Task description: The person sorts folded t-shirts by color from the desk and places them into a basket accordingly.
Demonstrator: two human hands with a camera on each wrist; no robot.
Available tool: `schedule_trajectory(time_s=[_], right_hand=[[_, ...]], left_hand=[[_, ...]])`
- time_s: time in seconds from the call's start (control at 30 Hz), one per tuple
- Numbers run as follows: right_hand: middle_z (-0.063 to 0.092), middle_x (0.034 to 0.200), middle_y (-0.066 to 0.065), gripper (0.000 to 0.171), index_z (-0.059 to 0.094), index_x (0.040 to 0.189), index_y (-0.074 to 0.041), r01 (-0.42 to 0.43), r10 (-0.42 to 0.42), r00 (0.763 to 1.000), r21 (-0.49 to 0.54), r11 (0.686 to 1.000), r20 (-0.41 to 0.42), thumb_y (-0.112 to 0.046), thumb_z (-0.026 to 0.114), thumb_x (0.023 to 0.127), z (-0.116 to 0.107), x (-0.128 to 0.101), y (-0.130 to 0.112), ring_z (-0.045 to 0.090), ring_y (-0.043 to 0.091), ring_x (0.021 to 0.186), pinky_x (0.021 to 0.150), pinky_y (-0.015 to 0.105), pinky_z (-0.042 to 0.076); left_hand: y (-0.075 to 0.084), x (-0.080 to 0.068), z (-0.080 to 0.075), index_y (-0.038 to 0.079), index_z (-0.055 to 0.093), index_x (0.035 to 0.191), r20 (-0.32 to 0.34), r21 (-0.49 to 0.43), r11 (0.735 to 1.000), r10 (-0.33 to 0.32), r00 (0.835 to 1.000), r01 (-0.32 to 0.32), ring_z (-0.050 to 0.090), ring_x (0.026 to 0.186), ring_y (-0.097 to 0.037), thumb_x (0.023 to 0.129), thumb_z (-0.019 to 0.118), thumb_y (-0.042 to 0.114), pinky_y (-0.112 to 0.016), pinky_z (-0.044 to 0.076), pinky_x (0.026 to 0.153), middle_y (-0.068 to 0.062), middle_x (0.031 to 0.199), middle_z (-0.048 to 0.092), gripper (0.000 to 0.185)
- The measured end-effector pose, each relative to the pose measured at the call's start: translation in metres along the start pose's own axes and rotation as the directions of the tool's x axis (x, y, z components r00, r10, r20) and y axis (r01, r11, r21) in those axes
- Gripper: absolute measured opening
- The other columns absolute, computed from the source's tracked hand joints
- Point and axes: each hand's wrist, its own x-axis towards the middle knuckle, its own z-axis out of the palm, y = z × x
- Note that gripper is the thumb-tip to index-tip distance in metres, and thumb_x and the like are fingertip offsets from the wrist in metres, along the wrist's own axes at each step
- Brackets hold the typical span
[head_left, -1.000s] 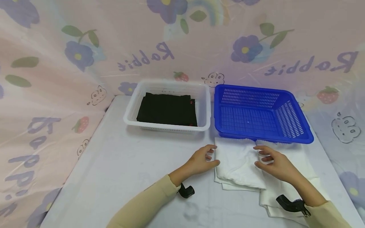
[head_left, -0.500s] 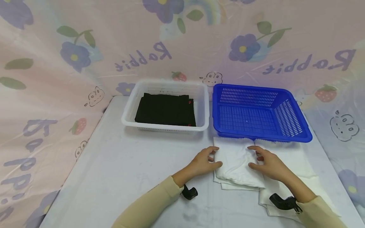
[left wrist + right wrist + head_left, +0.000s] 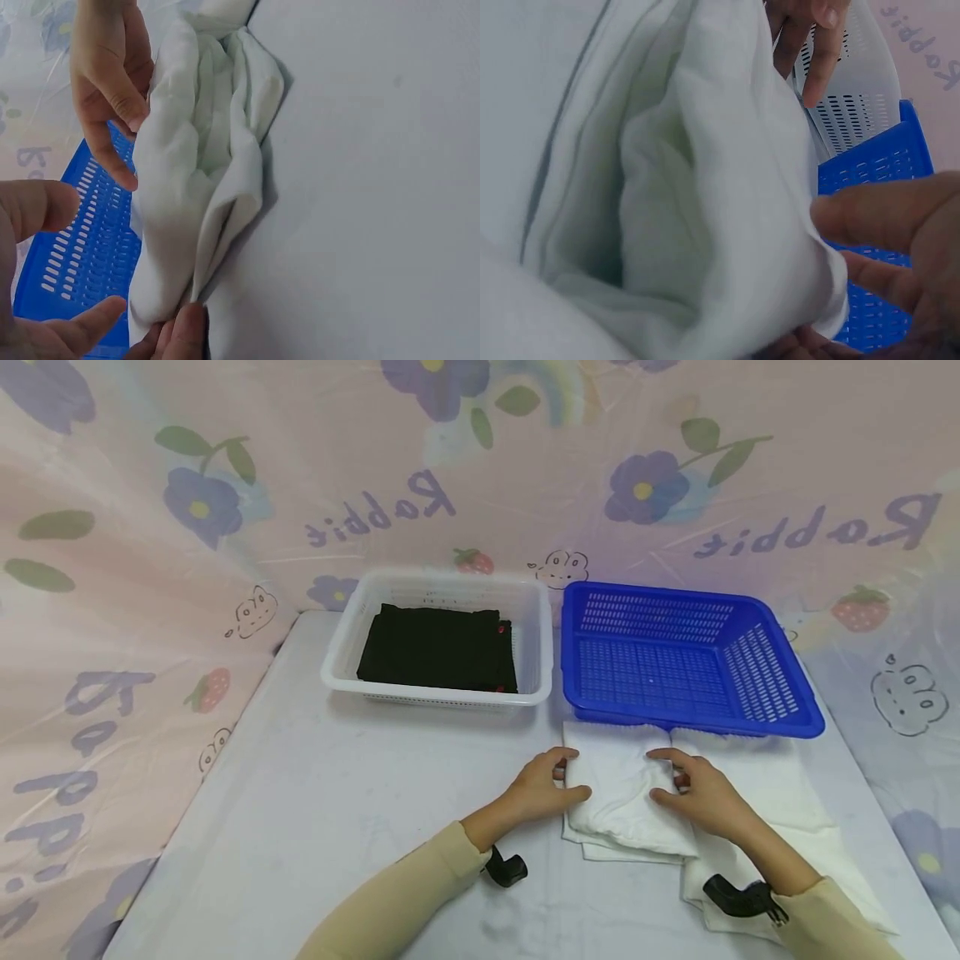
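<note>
A folded white cloth (image 3: 615,810) lies just in front of the blue basket, creased near its right side. At its left edge is my left hand (image 3: 543,787), thumb and index finger apart over the cloth and the other fingers bent beside the edge. My right hand (image 3: 705,789) reaches over the right side, its thumb and index finger likewise spread, fingertips right at the fabric. Loose layers of the white cloth (image 3: 169,210) show along its near side in the left wrist view. From the right wrist, the right thumb (image 3: 870,217) meets the cloth's border.
A second white cloth (image 3: 757,785) lies spread to the right, partly beneath the right forearm. The blue basket (image 3: 693,722) stands behind both cloths. To its left, a white basket (image 3: 442,695) contains folded dark fabric (image 3: 435,647) with small red marks. A patterned curtain (image 3: 525,468) hangs behind.
Both hands have moved inward over the folded white cloth, the left to the right and the right to the left. The cloth and baskets stay in place.
</note>
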Motion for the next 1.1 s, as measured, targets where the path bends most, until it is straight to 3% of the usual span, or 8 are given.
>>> schedule_trajectory(time_s=[0.13,0.2,0.33,0.47,0.63,0.77,0.93,1.1], right_hand=[[0.063,0.096,0.013,0.046,0.059,0.125,-0.008,-0.024,0.024,1.0,0.022,0.999,0.011,-0.017,0.074,0.082,0.0,0.002,-0.002,0.056,0.021,0.082,0.069,0.034,0.045],[0.063,0.099,0.016,0.046,0.059,0.125,-0.007,-0.032,0.032,0.999,0.019,0.999,0.015,-0.018,0.074,0.082,-0.001,0.003,-0.003,0.059,0.024,0.087,0.071,0.038,0.047],[0.059,0.092,0.013,0.047,0.059,0.125,-0.005,-0.049,0.049,0.998,-0.014,0.999,0.027,-0.017,0.073,0.082,-0.002,0.004,-0.004,0.054,0.023,0.082,0.068,0.037,0.044],[0.045,0.076,0.003,0.048,0.059,0.126,-0.006,-0.064,0.066,0.996,-0.037,0.997,0.053,-0.016,0.072,0.082,-0.002,0.007,-0.004,0.039,0.015,0.067,0.06,0.029,0.032],[0.041,0.072,0.002,0.052,0.057,0.128,-0.005,-0.066,0.067,0.996,-0.021,0.998,0.06,-0.017,0.074,0.08,0.0,0.009,-0.006,0.036,0.014,0.063,0.056,0.027,0.029],[0.04,0.073,0.003,0.052,0.058,0.127,-0.006,-0.075,0.075,0.997,0.011,0.997,0.028,-0.012,0.074,0.078,0.004,0.008,-0.005,0.036,0.014,0.066,0.057,0.028,0.028],[0.038,0.075,0.004,0.049,0.06,0.127,-0.008,-0.06,0.062,0.998,0.066,0.996,-0.022,-0.009,0.074,0.079,0.009,0.007,-0.003,0.036,0.014,0.071,0.059,0.026,0.029],[0.046,0.083,0.006,0.047,0.062,0.124,-0.008,-0.031,0.037,0.998,0.117,0.993,-0.052,-0.007,0.074,0.079,0.01,0.005,-0.003,0.04,0.013,0.074,0.062,0.023,0.033]], left_hand=[[0.003,0.0,0.005,0.017,0.056,0.131,-0.043,-0.003,1.0,-0.019,0.999,0.019,0.057,0.11,-0.018,0.08,0.075,0.032,-0.028,0.047,0.087,-0.007,0.119,0.06,0.057],[0.004,0.001,0.006,0.015,0.056,0.131,-0.055,-0.015,1.0,-0.011,0.998,0.011,0.058,0.108,-0.019,0.08,0.075,0.029,-0.027,0.047,0.086,-0.008,0.119,0.058,0.056],[0.003,0.002,0.008,0.012,0.056,0.131,-0.063,-0.069,0.998,-0.01,0.998,0.005,0.061,0.103,-0.017,0.079,0.075,0.024,-0.023,0.049,0.081,-0.009,0.12,0.057,0.056],[0.001,0.004,0.009,0.01,0.055,0.13,-0.065,-0.132,0.991,-0.029,0.997,0.02,0.064,0.101,-0.018,0.079,0.075,0.022,-0.023,0.051,0.08,-0.01,0.123,0.058,0.056],[0.002,0.003,0.012,0.007,0.056,0.128,-0.1,-0.206,0.978,-0.051,0.994,0.03,0.063,0.101,-0.02,0.077,0.075,0.016,-0.028,0.051,0.083,-0.013,0.12,0.06,0.055],[0.005,0.002,0.017,0.009,0.054,0.131,-0.123,-0.255,0.966,-0.083,0.989,0.05,0.06,0.097,-0.014,0.076,0.074,0.014,-0.027,0.05,0.082,-0.01,0.117,0.062,0.059],[0.007,0.0,0.019,0.014,0.047,0.137,-0.109,-0.192,0.981,-0.04,0.993,0.018,0.059,0.09,-0.008,0.077,0.074,0.016,-0.023,0.049,0.077,-0.005,0.107,0.065,0.066],[0.005,0.001,0.021,0.021,0.046,0.138,-0.095,-0.059,0.997,0.043,0.995,-0.049,0.058,0.103,-0.01,0.08,0.074,0.019,-0.025,0.048,0.087,-0.005,0.117,0.064,0.065]])
